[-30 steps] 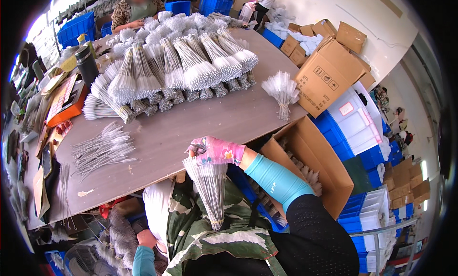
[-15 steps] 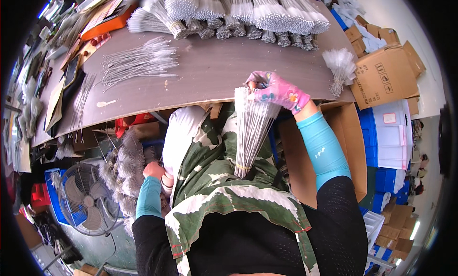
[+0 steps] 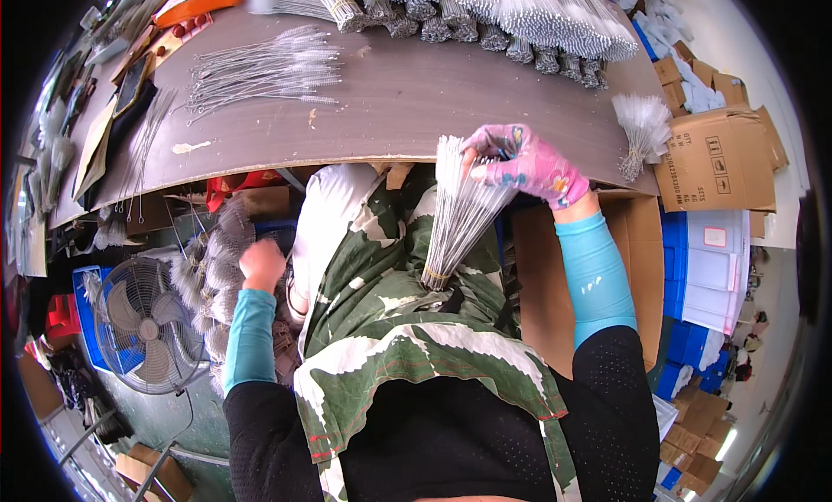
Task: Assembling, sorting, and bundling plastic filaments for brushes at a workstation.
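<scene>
My right hand, in a pink flowered glove, is closed at the upper, bristled end of a bundle of thin wire brushes. The bundle leans over my lap, its lower end bound with a band and resting on the camouflage apron. My left hand is bare and curled into a fist left of my knee, beside hanging bunches of brushes. Its fingers are partly hidden, and I cannot see whether anything is in it. Loose wire brushes lie spread on the table ahead.
Stacked brush bundles line the table's far side, and a smaller bunch stands near its right edge. An open carton is by my right arm. A cardboard box and blue bins are farther right; a fan stands left.
My left hand has risen from beside my leg. My right hand has shifted slightly right, and the brush bundle leans more and looks fanned out at the top. The whole view has shifted a little.
</scene>
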A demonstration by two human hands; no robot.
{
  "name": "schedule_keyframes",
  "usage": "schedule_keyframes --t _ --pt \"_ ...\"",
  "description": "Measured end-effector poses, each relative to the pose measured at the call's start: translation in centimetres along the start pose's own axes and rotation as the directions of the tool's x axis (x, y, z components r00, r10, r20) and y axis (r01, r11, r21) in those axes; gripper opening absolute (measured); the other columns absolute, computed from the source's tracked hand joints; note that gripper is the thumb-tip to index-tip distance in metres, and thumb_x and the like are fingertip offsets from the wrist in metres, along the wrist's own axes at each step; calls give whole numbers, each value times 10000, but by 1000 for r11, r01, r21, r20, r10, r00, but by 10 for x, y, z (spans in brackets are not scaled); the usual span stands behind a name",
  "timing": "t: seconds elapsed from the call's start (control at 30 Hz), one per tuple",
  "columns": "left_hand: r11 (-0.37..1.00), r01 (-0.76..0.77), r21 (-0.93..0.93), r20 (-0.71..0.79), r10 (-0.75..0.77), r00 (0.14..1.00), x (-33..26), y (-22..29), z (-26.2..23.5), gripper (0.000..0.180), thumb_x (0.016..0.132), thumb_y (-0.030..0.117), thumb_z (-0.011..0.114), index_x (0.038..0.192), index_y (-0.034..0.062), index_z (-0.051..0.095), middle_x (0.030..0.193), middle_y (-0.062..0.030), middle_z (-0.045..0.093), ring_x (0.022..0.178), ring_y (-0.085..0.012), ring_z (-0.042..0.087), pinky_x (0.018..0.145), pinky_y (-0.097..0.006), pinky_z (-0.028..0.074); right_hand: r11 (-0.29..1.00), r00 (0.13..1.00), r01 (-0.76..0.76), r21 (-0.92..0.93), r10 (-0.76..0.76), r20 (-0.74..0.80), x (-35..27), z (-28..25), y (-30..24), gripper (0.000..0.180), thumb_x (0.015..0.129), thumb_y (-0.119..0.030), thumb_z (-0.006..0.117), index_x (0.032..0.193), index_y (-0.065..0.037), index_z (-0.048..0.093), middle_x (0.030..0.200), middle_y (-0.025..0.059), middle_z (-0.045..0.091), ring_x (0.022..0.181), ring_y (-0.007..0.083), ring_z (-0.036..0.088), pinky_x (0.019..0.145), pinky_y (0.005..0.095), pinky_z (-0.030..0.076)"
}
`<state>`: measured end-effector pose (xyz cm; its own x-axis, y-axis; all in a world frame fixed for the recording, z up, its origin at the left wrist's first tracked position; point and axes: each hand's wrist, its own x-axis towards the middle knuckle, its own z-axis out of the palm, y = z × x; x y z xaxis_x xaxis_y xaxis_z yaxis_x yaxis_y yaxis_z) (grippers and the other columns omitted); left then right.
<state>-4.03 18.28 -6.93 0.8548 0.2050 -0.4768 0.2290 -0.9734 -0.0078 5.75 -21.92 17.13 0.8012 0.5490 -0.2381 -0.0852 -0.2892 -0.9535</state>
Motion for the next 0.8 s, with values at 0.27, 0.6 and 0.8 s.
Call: schedule_keyframes --t 0.27,0.6,0.8 --pt "-120 -365 -923 -359 611 706 -78 152 -118 533 779 169 717 1232 -8 498 1049 -58 630 975 -150 580 888 -303 448 996 997 82 25 -82 -9 -23 20 -29 143 733 -22 695 864 -18 636 808 7 627 774 83 570 716 243 457" --pt "-229 279 -933 -46 842 537 -89 215 -154 480 712 57 750 1141 -24 550 1044 -84 630 935 -153 598 892 -297 446 992 968 112 -51 -120 -222 -40 7 -31 133 811 -76 656 916 -4 620 835 3 619 768 74 558 697 223 454" --pt "-309 511 -802 -94 910 403 -73 195 -135 522 733 72 728 1196 -23 508 1111 -101 600 1006 -165 579 927 -323 437 992 992 37 -121 -52 -118 -19 6 -20 221 783 -65 632 993 -12 586 888 -1 580 835 74 534 757 232 444"
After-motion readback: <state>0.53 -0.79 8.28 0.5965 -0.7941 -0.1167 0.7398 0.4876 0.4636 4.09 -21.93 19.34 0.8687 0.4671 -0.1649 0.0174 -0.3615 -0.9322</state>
